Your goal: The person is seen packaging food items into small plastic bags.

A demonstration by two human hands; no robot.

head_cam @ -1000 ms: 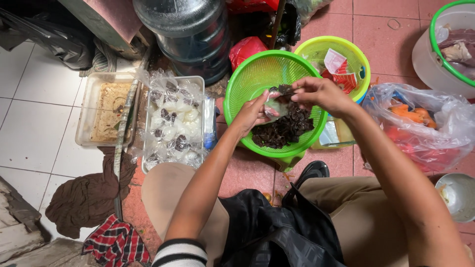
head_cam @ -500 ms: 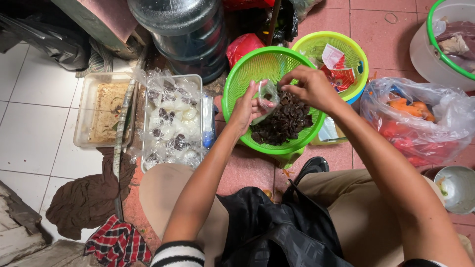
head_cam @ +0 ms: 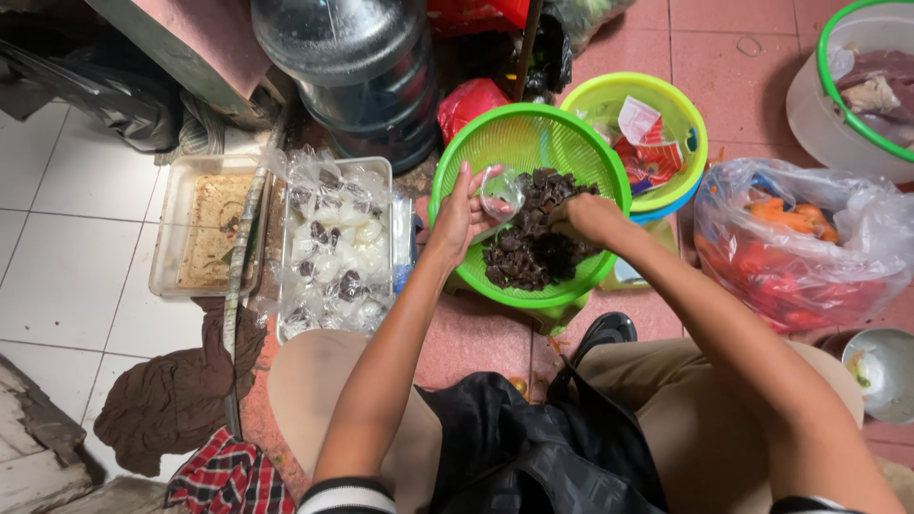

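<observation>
Left hand (head_cam: pixel 464 214) pinches a small clear bag (head_cam: pixel 500 195) open above the green colander (head_cam: pixel 476 152), hemmed by tray and baskets. Right hand (head_cam: pixel 583 217) rests fingers-down in the dark pieces (head_cam: pixel 524 252); its grip is hidden.

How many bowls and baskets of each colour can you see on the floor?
Green basket: 1
Yellow-green basket: 1
White tub with green rim: 1
Metal bowl: 1
Total: 4
</observation>
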